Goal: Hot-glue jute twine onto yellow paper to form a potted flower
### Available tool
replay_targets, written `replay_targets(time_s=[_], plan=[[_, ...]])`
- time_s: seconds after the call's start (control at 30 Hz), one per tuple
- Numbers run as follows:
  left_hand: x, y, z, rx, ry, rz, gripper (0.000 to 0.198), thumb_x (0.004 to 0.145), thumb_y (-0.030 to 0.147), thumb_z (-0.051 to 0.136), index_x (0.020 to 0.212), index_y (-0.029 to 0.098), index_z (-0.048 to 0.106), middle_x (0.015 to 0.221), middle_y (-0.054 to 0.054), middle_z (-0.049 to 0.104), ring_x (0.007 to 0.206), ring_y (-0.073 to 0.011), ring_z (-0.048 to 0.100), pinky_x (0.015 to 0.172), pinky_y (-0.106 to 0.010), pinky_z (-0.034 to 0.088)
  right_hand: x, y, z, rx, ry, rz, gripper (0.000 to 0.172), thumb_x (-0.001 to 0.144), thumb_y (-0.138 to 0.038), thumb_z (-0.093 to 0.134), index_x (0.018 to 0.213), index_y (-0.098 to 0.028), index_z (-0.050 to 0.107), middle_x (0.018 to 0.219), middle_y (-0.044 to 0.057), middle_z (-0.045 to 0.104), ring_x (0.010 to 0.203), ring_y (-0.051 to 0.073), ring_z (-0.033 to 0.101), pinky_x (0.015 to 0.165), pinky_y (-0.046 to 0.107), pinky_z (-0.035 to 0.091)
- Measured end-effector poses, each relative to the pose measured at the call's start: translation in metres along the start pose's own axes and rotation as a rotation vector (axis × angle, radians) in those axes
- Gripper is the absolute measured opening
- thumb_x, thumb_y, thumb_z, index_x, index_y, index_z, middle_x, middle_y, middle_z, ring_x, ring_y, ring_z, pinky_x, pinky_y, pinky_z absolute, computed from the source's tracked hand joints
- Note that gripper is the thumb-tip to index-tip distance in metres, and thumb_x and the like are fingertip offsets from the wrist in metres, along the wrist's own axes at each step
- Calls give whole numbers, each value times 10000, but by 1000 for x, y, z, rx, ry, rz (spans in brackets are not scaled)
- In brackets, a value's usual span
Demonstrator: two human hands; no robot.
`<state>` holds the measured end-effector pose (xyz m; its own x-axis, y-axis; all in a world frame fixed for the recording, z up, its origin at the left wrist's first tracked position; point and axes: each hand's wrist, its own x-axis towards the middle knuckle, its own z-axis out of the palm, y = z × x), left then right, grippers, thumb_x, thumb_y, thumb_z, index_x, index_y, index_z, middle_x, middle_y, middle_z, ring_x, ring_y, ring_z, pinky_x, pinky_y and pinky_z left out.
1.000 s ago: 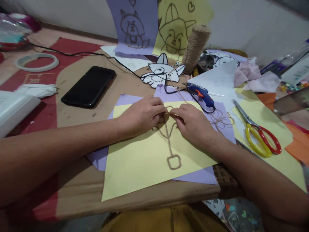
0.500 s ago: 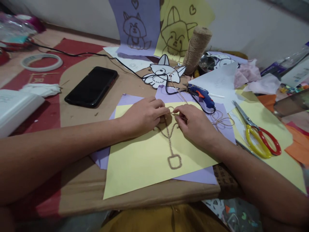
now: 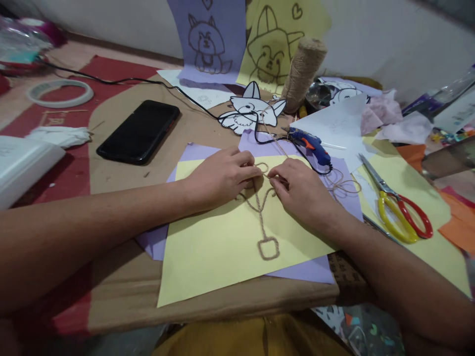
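Note:
Both hands work at the upper part of a yellow sheet of paper (image 3: 208, 257), which lies on purple paper (image 3: 308, 269). On the yellow sheet runs a twine outline (image 3: 261, 222) with a stem, curved side pieces and a small square at the bottom. My left hand (image 3: 230, 173) rests on the sheet, its fingers closed at the twine near the top of the stem. With thumb and forefinger, my right hand (image 3: 297, 185) pinches a strand of twine (image 3: 265, 174) stretched between the hands. Some of the outline is hidden under my left fingers.
Beyond the hands lie a blue glue gun (image 3: 311, 146) with a black cord, a paper fox cutout (image 3: 252, 109) and an upright twine spool (image 3: 305, 71). Scissors (image 3: 399, 205) lie right; a black phone (image 3: 141, 131) and tape roll (image 3: 59, 101) lie left.
My right hand's fingers have shifted slightly, with the strand of twine between the hands showing a little more. My left hand stays almost in place.

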<state>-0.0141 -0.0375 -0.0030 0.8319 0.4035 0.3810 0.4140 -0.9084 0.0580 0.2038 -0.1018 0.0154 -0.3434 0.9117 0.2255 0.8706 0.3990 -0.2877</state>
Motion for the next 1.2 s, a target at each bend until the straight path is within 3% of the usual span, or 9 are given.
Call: replay_targets(time_s=[0.33, 0.7, 0.97, 1.2], plan=[[1, 0, 0, 77, -26, 25, 293, 965, 152, 494, 1126, 185, 736, 1095, -117, 692, 897, -229, 612, 822, -375, 479, -2, -2, 4, 45, 20, -28, 102, 959, -183, 598, 881, -199, 661, 906, 69, 666, 918, 224, 590, 832, 360, 455], [-3, 1, 1, -62, 19, -78, 318, 930, 128, 523, 1132, 184, 763, 1113, -107, 718, 999, -243, 636, 876, -380, 516, -8, 2, 3, 100, 59, -35, 41, 942, -197, 649, 950, -194, 689, 929, 58, 669, 925, 205, 607, 823, 340, 469], [-3, 2, 1, -76, 96, -68, 318, 928, 96, 488, 1113, 138, 744, 1139, -125, 694, 1013, -246, 632, 876, -376, 527, -8, 1, 4, 78, 80, -64, 57, 938, -191, 656, 927, -177, 710, 893, 62, 660, 910, 208, 599, 816, 336, 466], [-2, -2, 5, -56, 32, -3, 292, 960, 138, 508, 1089, 192, 764, 1116, -96, 693, 977, -232, 613, 879, -368, 497, -7, 1, 7, 75, 74, -67, 100, 949, -192, 638, 933, -166, 733, 893, 69, 679, 893, 214, 604, 825, 350, 458]])
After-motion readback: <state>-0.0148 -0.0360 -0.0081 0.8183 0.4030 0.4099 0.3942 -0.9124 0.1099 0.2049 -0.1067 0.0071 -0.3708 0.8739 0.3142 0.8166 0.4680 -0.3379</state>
